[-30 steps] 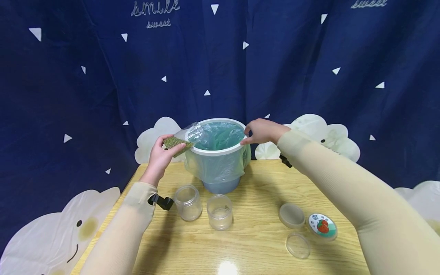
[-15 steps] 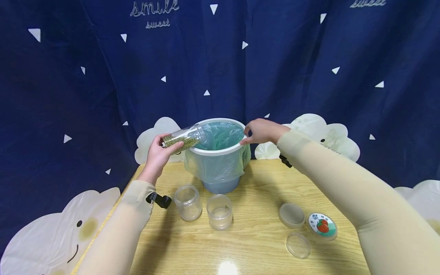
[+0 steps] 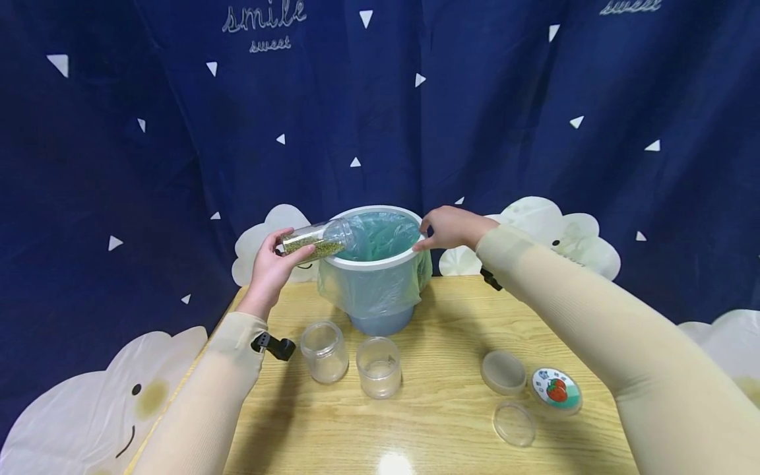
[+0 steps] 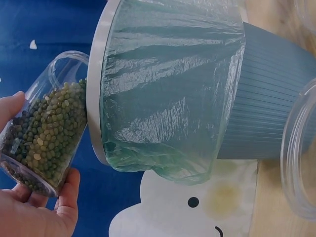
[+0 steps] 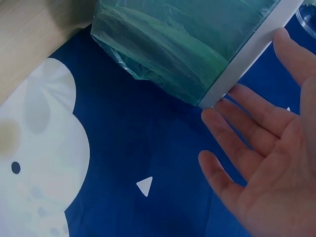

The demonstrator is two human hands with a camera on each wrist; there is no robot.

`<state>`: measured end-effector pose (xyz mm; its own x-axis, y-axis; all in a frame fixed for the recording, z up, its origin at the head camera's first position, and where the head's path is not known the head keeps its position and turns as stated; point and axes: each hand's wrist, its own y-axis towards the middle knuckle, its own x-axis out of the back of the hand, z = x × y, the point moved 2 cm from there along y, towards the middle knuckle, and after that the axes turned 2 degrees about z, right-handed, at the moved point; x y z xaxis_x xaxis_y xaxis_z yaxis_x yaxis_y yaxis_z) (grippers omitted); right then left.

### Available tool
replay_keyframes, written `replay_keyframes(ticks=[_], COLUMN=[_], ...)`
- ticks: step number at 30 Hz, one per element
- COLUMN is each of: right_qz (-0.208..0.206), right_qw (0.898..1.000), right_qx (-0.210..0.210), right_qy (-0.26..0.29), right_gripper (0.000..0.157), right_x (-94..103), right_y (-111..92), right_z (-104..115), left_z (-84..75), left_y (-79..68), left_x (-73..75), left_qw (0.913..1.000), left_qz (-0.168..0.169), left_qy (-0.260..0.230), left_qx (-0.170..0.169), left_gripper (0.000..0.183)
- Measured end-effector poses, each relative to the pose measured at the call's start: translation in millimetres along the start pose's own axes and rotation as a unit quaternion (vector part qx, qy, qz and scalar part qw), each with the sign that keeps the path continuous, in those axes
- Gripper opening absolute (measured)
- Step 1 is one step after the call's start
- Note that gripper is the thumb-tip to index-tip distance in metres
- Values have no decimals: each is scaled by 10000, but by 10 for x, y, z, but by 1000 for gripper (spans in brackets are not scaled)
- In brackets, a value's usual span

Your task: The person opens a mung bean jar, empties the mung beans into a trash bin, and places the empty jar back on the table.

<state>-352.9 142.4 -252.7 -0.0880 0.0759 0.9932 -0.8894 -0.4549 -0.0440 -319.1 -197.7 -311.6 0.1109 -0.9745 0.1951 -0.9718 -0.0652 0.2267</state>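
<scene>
My left hand [image 3: 274, 267] grips a clear plastic jar [image 3: 310, 236] that lies nearly level at the left of the bin. Its open mouth reaches over the white rim [image 3: 374, 265]. Green mung beans [image 4: 54, 128] lie along the jar's lower side; whether any leave the mouth is hidden by the rim in the left wrist view. On the bin's right side, my right hand [image 3: 454, 226] touches the rim with thumb and fingertips, fingers loosely extended. A translucent green bag [image 3: 371, 290] lines the blue bin [image 3: 382, 323] and hangs over its outside.
Two clear jars without lids, a left one [image 3: 324, 359] and a right one [image 3: 379, 369], stand before the bin. At right lie a beige lid [image 3: 503, 373], a strawberry-printed lid [image 3: 557, 389] and a clear disc [image 3: 514, 424]. A blue curtain [image 3: 356, 99] hangs behind.
The jar in my left hand has tipped from base-down to nearly level, and the beans have spread from its base toward its mouth. My right hand stays at the rim.
</scene>
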Motion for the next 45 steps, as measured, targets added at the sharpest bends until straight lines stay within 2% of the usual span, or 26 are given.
replay_keyframes(ticks=[45], right_qz=[-85], right_qw=[9997], right_qx=[-72], right_qy=[225], right_gripper=[60], right_x=[-37], right_y=[14], right_z=[-53], left_z=[-80], left_y=[26], left_x=[29], left_qw=[9988], left_qz=[-47], left_qy=[469], left_qx=[-114], left_gripper=[70])
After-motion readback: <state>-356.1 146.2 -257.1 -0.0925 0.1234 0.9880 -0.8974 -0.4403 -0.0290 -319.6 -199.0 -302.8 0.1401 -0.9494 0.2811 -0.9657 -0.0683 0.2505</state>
